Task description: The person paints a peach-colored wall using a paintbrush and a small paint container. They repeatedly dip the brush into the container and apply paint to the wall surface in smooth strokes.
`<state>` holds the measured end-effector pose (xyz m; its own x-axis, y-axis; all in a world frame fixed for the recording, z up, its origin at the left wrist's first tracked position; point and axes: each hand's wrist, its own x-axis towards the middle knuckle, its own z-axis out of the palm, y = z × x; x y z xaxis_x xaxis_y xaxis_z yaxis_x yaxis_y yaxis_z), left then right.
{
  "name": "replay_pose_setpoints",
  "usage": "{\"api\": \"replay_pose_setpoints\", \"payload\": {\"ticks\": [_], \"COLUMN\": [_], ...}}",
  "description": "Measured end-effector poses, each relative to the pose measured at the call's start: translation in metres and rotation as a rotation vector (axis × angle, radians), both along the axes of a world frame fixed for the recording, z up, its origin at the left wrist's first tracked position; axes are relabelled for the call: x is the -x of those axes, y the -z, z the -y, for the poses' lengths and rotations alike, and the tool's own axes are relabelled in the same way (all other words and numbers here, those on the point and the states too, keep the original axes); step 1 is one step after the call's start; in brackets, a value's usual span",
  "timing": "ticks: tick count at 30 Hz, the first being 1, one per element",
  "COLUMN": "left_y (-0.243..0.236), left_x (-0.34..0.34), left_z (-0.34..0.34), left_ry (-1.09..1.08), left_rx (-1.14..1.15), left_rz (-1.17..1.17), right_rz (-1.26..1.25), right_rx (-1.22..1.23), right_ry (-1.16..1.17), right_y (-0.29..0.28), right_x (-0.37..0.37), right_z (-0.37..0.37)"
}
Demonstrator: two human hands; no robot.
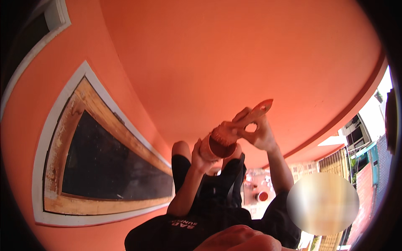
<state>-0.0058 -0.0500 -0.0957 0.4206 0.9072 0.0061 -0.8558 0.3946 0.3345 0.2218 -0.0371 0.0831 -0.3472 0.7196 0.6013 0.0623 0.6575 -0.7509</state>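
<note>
My left hand (199, 159) is closed around a small orange-smeared paint cup (206, 151), its opening turned up toward me and a dark reddish inside showing. Between the thumb and fingers of my right hand (261, 134) is a wide flat paintbrush (261, 109), coated in orange. Its bristles (224, 134) rest over the mouth of the cup, at the far rim; I cannot tell whether they touch the paint inside. The handle, with a hole near its end, points up and to the right.
An orange wall (243, 54) rises in front. To the left is a dark window pane (109, 163) in a wooden frame (104, 205), with another window above it. Far below, a red container (262, 195) stands on the littered floor. Roofs (366, 180) lie to the right.
</note>
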Motion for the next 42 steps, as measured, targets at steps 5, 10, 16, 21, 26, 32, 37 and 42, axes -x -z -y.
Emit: {"api": "replay_pose_setpoints", "payload": {"ticks": [5, 10, 16, 21, 26, 32, 37, 42], "left_y": [-0.007, -0.013, -0.016, -0.016, -0.009, -0.010, -0.019, -0.016], "left_x": [0.002, -0.002, -0.004, -0.006, -0.001, -0.002, -0.009, -0.012], "left_z": [0.015, 0.020, 0.025, 0.028, 0.021, 0.020, 0.024, 0.022], "left_ry": [-0.033, -0.004, 0.009, -0.034, 0.115, 0.149, 0.100, 0.144], "left_rx": [-0.063, -0.130, -0.115, -0.039, -0.165, -0.173, -0.154, -0.208], "left_rz": [-0.057, -0.047, 0.012, -0.001, 0.251, 0.267, 0.226, 0.276], "right_rz": [0.054, 0.175, 0.465, 0.573, 0.423, 0.320, 0.518, 0.568], "right_rx": [0.067, 0.080, -0.304, -0.351, -0.323, -0.294, -0.344, -0.341], "right_ry": [-0.003, -0.022, 0.081, 0.106, 0.094, 0.110, 0.130, 0.092], "right_y": [-0.009, -0.012, 0.000, -0.002, -0.013, -0.016, -0.012, -0.016], "right_x": [0.007, 0.017, 0.030, 0.034, 0.021, 0.013, 0.025, 0.019], "right_z": [0.016, 0.025, 0.027, 0.025, 0.023, 0.024, 0.027, 0.028]}}
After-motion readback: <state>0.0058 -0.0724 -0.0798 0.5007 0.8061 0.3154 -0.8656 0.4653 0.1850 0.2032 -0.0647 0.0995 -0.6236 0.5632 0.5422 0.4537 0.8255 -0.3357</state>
